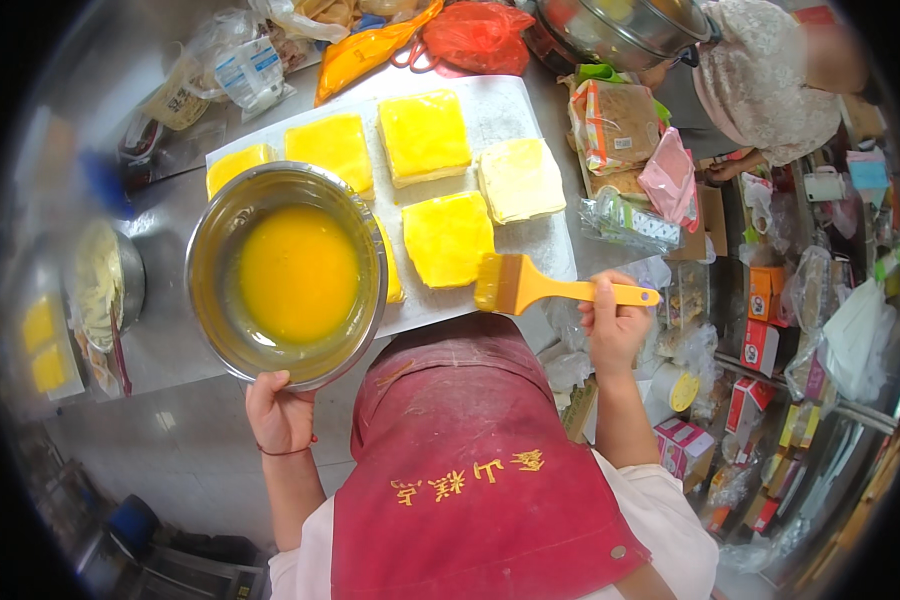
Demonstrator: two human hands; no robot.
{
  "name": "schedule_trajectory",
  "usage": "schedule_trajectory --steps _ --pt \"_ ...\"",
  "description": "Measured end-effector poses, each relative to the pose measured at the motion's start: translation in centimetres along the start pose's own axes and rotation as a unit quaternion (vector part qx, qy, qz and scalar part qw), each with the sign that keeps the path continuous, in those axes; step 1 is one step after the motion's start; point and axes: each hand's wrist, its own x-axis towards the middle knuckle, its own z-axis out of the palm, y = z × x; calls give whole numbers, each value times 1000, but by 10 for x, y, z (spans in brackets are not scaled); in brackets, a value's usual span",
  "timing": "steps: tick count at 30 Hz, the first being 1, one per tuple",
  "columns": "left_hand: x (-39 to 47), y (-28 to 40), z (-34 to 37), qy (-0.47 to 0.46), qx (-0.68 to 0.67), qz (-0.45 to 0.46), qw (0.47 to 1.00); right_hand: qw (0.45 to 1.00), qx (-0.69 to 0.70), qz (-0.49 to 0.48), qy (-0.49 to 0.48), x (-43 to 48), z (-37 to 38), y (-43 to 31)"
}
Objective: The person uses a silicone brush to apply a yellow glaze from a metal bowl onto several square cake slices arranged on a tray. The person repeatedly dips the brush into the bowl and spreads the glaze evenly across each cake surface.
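My left hand (279,414) grips the near rim of a steel mixing bowl (379,315), which holds yellow-orange liquid like egg wash (300,274). The bowl hides part of the lined tray behind it. In my right hand (616,322) is a pastry brush (547,287) with a yellow handle. Its wet bristles (487,283) are at the near right corner of a yellow-coated square (448,238); whether they touch cannot be told. Several square slabs of pastry or cake lie on the white-lined tray (495,112). One at the right, a pale square (521,180), lacks the glossy yellow coat.
A bowl of pale cream (101,285) with a utensil stands left, near another tray of yellow squares (45,345). Red (476,34) and orange bags (375,49) lie behind the tray. Packaged food (619,124) sits right, below a large steamer pot (622,30). Another person (765,82) stands beyond.
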Motion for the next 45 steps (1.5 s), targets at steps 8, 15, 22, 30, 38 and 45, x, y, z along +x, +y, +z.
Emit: schedule_trajectory --steps 8,15,22,30,38,45 --pt "-1 5 2 -5 1 6 1000 999 -31 14 35 1 -5 2" --pt "0 5 3 5 7 0 1000 997 -28 -10 -71 8 -14 -2" --pt "-4 5 3 5 2 5 1000 991 -72 -75 -86 29 -19 -2" --pt "-4 1 7 5 -3 8 1000 980 -93 -89 -154 39 -22 -6" --pt "-3 -1 11 -2 -6 3 1000 969 -134 -136 -155 61 -16 -8" --pt "-5 -2 10 -6 -7 3 1000 972 -122 -140 -145 76 -13 -11"
